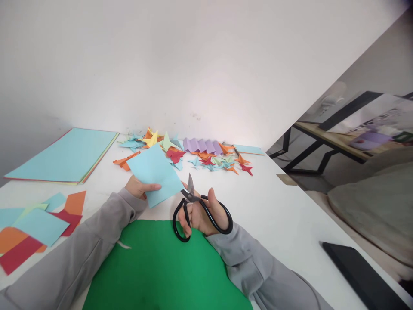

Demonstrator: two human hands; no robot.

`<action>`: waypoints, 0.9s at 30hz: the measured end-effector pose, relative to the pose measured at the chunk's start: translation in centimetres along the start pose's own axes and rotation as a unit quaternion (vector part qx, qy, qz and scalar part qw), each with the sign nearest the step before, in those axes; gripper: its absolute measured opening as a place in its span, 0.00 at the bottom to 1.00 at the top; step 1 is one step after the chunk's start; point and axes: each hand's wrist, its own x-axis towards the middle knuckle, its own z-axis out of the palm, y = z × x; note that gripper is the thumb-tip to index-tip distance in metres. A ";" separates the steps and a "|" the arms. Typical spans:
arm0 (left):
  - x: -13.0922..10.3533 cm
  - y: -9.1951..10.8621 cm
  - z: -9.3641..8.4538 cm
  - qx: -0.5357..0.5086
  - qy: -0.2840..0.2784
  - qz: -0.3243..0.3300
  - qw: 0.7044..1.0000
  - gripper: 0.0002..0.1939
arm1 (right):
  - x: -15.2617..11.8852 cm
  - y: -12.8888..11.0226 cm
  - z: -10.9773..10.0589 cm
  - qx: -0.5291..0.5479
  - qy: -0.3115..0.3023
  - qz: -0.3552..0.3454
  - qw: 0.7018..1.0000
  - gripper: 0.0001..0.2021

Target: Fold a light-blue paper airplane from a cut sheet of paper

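Item: one light blue sheet (158,172), raised over the table (267,206) in front of you, its face flat and unfolded.
Item: your left grip (138,188), pinched on that sheet's lower left edge, thumb on top, fingers mostly hidden beneath.
Item: your right grip (203,217), curled loosely about the black-handled scissors (191,197), thumb raised. The blades stand parted at the sheet's right corner; whether paper lies between them, you cannot tell from here.
Item: folded paper shapes (175,156), many, in mixed colours, gathered along the wall, with a pleated purple strip (203,146) among them. These read as the finished part.
Item: loose flat pieces (41,226), blue, orange, red and pale green, overlapping at your left; to judge by their flatness, cut but not yet folded.
Item: stack of larger sheets (67,155), far left, apparently uncut stock.
Item: green sheet (167,267), flat before you, nothing fixed on it that shows.
Remaining, by this reckoning: your blue sheet, with no visible cut, and those unfolded pieces
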 end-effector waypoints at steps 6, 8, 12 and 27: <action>0.4 0.1 -0.4 -0.012 -0.006 -0.010 1.000 0.32 | 0.0 0.0 0.0 -0.006 0.013 0.008 1.000 0.40; 0.4 0.2 -0.5 -0.016 -0.003 -0.010 1.000 0.33 | 0.0 -0.1 0.1 -0.015 0.023 0.007 1.000 0.40; 0.3 0.5 -0.6 -0.003 0.000 -0.020 1.000 0.33 | 0.0 -0.1 0.2 -0.029 0.035 0.018 0.999 0.40; -0.3 0.5 -0.4 0.038 -0.041 -0.041 0.998 0.24 | 0.0 0.1 0.0 -0.022 0.010 0.059 0.998 0.41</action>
